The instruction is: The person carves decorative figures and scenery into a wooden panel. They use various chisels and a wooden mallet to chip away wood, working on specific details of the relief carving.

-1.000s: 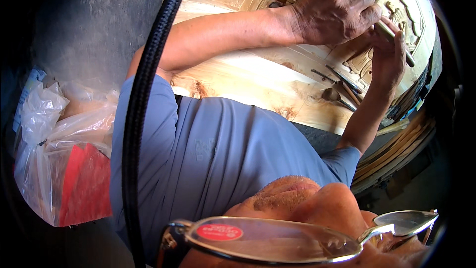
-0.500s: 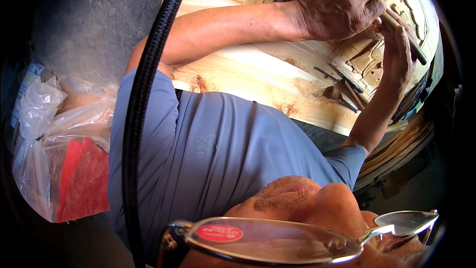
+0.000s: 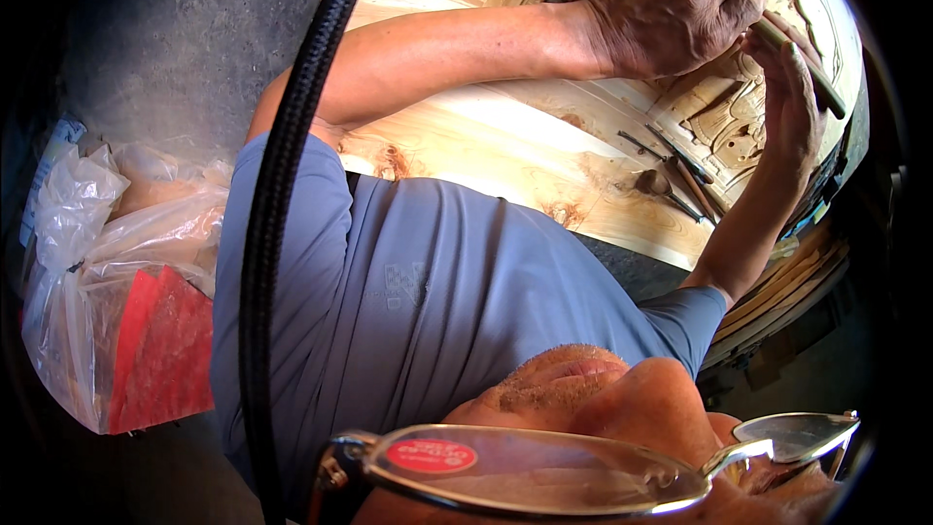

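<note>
My left hand (image 3: 675, 15) is closed over the carved wooden panel (image 3: 727, 126), its knuckles up. From its thumb side sticks out a slim, dark, rod-shaped carving tool (image 3: 826, 87); the working end is hidden. My right hand (image 3: 792, 102) reaches up from the right, its fingers fairly straight and bearing against the rod. Relief shapes are cut into the panel around both hands. Near my right forearm, several carving tools (image 3: 680, 170) with slender shafts lie on the pale board (image 3: 496, 146).
A black braided cable (image 3: 267, 224) crosses the view at left. Beyond it stands a clear plastic bag (image 3: 73, 262) with red material (image 3: 165, 350) inside. Stacked wooden boards (image 3: 777, 292) lie at the right. The grey floor (image 3: 194, 39) shows at upper left.
Both hands have shifted slightly to the right, and the rod's free end has moved right and a little up. The loose tools lie as before.
</note>
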